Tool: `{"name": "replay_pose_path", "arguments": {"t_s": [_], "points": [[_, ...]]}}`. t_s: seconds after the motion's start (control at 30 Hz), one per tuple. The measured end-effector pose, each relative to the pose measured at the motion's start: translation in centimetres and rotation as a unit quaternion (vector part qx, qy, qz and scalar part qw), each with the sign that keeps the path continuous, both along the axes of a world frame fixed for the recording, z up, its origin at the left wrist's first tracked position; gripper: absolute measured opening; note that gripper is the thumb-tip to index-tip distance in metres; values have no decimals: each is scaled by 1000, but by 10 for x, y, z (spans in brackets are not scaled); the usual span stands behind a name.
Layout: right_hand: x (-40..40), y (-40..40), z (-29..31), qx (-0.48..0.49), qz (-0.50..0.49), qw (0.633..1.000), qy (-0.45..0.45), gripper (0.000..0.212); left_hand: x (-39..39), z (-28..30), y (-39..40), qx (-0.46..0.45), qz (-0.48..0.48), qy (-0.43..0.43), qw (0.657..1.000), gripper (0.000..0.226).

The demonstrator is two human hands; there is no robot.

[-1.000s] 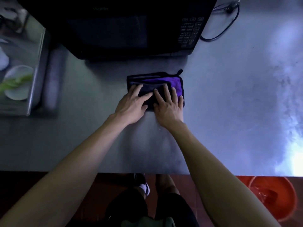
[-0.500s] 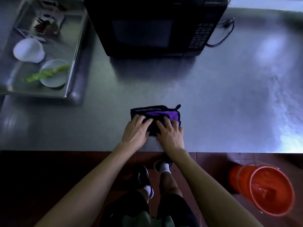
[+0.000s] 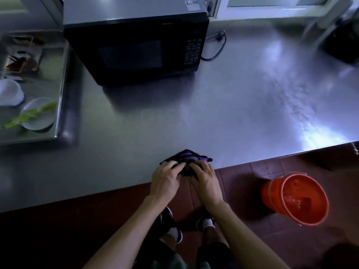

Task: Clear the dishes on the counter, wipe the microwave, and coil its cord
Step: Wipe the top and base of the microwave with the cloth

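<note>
Purple cloth point(image 3: 186, 159) bunched at counter point(image 3: 213, 117) edge, well in front of microwave point(image 3: 136, 49); left hand point(image 3: 165, 181) and right hand point(image 3: 206, 181) both gripping it.

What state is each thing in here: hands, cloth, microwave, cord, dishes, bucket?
left hand: fingers curled, gripping the cloth
right hand: fingers curled, gripping the cloth
cloth: bunched up at the counter's near edge
microwave: door closed, upright on the counter
cord: loose, uncoiled beside the microwave
plate: in the metal tray, green scrap lying across it
white bowl: in the tray
orange bucket: on the floor, uncovered
</note>
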State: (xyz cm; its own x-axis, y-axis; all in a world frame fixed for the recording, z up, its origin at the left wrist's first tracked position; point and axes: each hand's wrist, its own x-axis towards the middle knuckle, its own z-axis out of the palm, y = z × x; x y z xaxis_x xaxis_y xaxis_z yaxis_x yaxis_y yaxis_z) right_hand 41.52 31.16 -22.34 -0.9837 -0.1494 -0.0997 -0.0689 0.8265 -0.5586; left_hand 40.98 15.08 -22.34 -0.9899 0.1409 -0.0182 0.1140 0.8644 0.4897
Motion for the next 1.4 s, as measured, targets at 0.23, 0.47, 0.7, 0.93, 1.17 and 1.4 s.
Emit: {"name": "replay_pose_path", "arguments": {"t_s": [0.23, 0.47, 0.7, 0.93, 1.17, 1.4], "points": [[1, 89, 28, -16, -88, 993, 72, 39, -31, 24, 84, 41, -82, 77, 993, 47], [16, 210, 50, -17, -179, 979, 99, 39, -50, 43, 210, 50, -184, 90, 977, 42], [9, 323, 67, -25, -213, 968, 133, 36, -70, 71, 325, 33, -229, 95, 968, 44], [-10, 405, 74, -17, -210, 966, 148, 34, -92, 81, 403, 29, -252, 104, 962, 44], [-58, 462, 70, 1, -212, 965, 153, 33, -139, 78, 461, 42, -251, 90, 963, 42], [-127, 513, 67, 41, -215, 966, 140, 28, -211, 67, 516, 64, -256, 63, 963, 38]]}}
